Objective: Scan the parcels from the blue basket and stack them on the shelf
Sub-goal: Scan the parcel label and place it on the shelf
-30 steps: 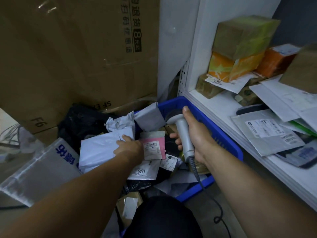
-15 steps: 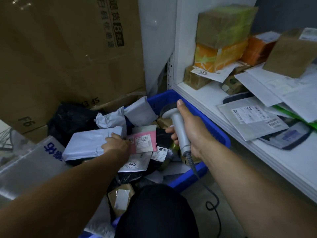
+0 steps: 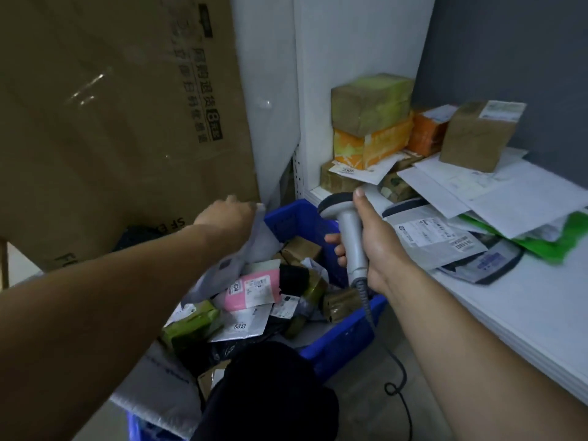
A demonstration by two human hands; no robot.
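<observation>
The blue basket (image 3: 296,218) sits low in the middle, full of parcels: a pink bag (image 3: 254,289), a white bag marked 6813 (image 3: 240,326), a green packet (image 3: 191,323), small brown boxes (image 3: 300,249). My left hand (image 3: 227,214) grips a grey-white mailer bag (image 3: 235,259) by its top and holds it up above the basket. My right hand (image 3: 370,246) grips a grey barcode scanner (image 3: 348,230) by the handle, head towards the lifted bag. The white shelf (image 3: 509,313) on the right carries boxes (image 3: 370,119) and flat mailers (image 3: 436,237).
A big cardboard carton (image 3: 111,122) stands at the back left. The scanner's cable (image 3: 397,386) hangs to the floor. A dark-clothed knee (image 3: 267,393) is at the bottom centre, with a padded white bag (image 3: 156,396) beside it.
My left hand has lifted the grey-white bag out of the pile, up and to the right. The right hand with the scanner has risen a little. The view has tilted upwards.
</observation>
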